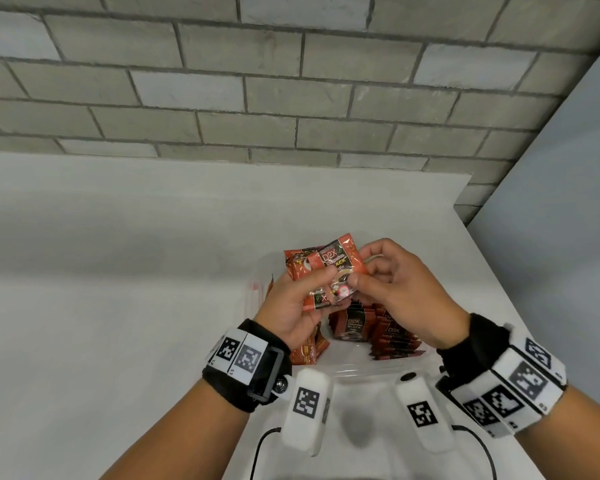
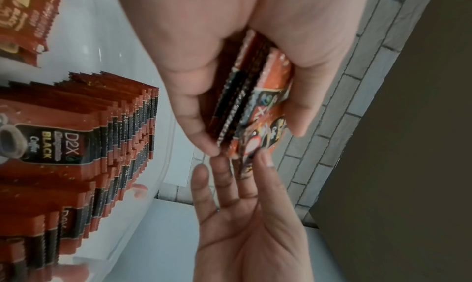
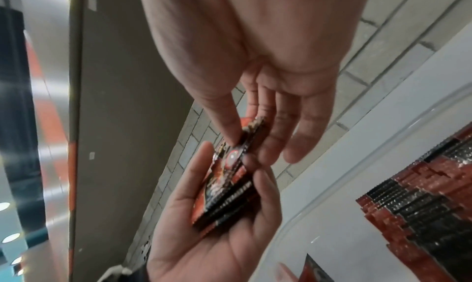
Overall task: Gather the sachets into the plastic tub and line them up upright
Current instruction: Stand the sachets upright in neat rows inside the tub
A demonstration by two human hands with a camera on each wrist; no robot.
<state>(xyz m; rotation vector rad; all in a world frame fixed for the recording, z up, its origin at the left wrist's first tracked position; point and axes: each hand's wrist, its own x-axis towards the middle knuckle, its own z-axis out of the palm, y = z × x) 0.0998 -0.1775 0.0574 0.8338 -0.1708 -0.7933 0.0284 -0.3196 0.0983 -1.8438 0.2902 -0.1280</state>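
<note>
Left hand (image 1: 291, 306) holds a small stack of sachets (image 1: 329, 271) above the tub (image 1: 361, 370), fingers (image 2: 194, 112) curled round it. Right hand (image 1: 406, 292) pinches the top sachet, thumb and fingers clamped on its edge. Inside the tub, a row of sachets (image 1: 388, 336) stands upright. Tub sits on the bench (image 1: 118, 271).

A plain indoor work corner: white table (image 1: 118, 254) against a grey brick wall (image 1: 291, 81).
</note>
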